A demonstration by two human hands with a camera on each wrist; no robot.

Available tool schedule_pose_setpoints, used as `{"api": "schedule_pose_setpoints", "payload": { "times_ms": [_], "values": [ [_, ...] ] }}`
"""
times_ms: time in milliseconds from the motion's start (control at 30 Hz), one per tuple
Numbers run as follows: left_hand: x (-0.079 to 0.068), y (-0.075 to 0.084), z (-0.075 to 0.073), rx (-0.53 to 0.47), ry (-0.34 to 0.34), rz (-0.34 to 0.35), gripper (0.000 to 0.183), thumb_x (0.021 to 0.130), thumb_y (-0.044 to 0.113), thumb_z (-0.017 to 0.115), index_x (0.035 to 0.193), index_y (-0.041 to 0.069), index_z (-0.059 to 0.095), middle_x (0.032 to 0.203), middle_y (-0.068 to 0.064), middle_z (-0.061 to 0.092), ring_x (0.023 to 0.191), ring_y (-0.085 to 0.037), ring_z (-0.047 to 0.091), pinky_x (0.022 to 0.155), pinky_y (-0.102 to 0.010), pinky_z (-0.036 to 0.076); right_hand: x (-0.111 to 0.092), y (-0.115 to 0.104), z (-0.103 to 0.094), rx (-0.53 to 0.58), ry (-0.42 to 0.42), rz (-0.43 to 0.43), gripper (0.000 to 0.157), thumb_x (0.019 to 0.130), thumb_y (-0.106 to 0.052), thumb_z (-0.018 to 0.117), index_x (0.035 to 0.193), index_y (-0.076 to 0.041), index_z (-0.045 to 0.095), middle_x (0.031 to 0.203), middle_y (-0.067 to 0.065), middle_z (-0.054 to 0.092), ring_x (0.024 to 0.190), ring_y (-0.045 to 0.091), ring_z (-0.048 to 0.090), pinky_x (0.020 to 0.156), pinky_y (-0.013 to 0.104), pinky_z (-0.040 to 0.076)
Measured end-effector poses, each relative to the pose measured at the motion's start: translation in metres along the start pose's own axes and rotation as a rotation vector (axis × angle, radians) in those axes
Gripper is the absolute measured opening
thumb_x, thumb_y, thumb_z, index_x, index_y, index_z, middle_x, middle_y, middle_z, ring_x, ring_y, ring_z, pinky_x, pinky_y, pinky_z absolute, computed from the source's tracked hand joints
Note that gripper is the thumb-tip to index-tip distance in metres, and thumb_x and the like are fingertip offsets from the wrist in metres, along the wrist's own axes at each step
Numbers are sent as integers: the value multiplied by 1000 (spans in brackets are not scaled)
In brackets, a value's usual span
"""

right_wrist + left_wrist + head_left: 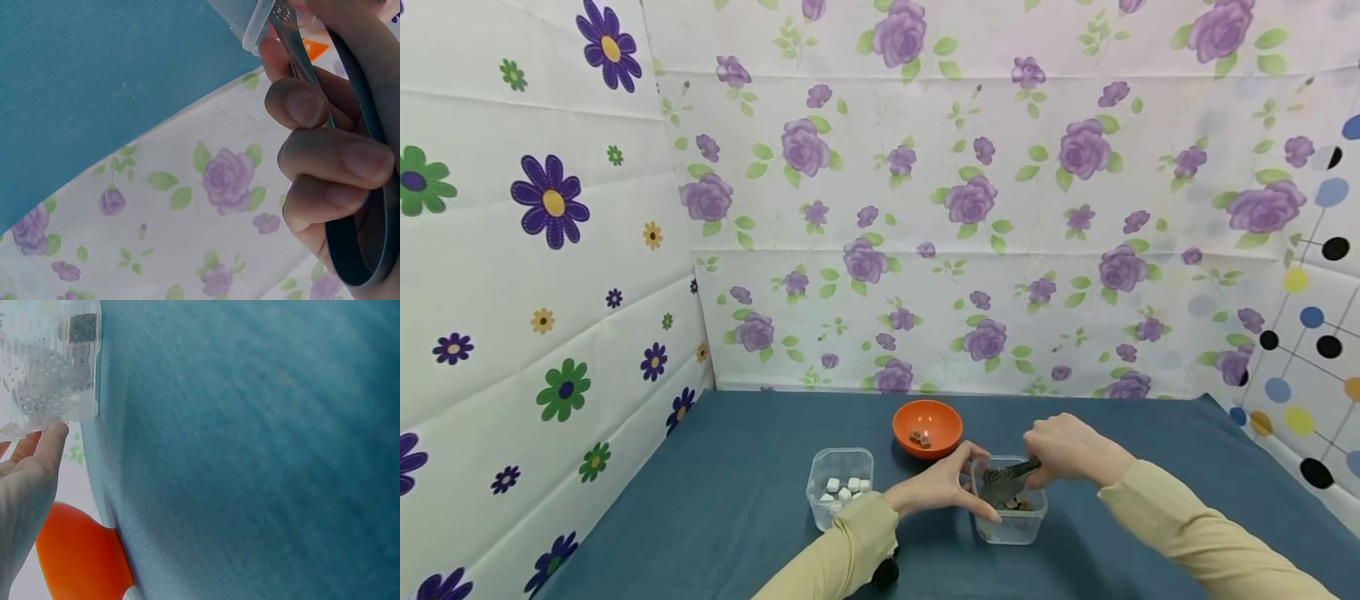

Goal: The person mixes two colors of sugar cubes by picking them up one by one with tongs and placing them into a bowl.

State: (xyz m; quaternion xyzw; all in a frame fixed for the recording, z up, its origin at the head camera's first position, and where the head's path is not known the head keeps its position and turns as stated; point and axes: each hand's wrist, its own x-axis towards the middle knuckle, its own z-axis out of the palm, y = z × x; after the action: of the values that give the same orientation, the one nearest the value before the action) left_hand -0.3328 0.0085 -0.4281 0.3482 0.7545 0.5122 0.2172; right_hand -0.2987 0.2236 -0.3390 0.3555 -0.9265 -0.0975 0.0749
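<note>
My right hand (1070, 450) grips a pair of dark tongs (1011, 472), fingers curled round both arms, as the right wrist view shows up close. The perforated head of the tongs dips into a clear plastic container (1009, 532) that holds small brown pieces (1018, 503). With thumb and fingers spread around its left side, my left hand (942, 487) holds that container by the rim. In the left wrist view the fingertips (57, 431) rest against the container wall. What lies between the tong tips is hidden.
Behind the left hand stands an orange bowl (927, 427) with a few brown cubes inside. A second clear container (842, 460) with several white cubes sits to the left, close to the left sleeve. Flowered sheets (880, 200) rise around the blue tabletop (730, 508).
</note>
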Motion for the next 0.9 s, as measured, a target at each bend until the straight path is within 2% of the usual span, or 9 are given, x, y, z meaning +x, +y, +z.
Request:
{"api": "schedule_pose_setpoints", "payload": {
  "times_ms": [100,400,633,900],
  "values": [
    [0,-1,0,-5,-1,8,55,79,16,71,124,24,40,119,5,46,103,-13,44,78,-27,43,3,-2,2,-11,-9,-6,40,65,-39,78,49,-21,46,44,-10,34,38,5,29,40,25,27],
    [0,-1,0,-6,-2,16,55,79,16,71,124,23,39,116,5,47,103,-14,44,78,-27,43,5,-4,4,-75,-3,14,39,63,-39,79,49,-21,48,46,-10,36,38,7,34,41,26,32],
    [0,-1,-1,-5,-4,16,55,80,16,70,124,23,39,115,4,45,100,-17,45,75,-28,44,2,-2,2,-73,-24,13,38,65,-37,79,49,-22,48,46,-10,35,39,7,33,42,26,31],
    [0,-1,0,-5,-1,14,55,79,15,71,124,23,39,115,6,44,101,-16,44,76,-28,44,-1,3,-3,-45,12,-9,36,66,-35,78,48,-24,49,47,-12,35,40,6,32,41,26,30]
  ]
}}
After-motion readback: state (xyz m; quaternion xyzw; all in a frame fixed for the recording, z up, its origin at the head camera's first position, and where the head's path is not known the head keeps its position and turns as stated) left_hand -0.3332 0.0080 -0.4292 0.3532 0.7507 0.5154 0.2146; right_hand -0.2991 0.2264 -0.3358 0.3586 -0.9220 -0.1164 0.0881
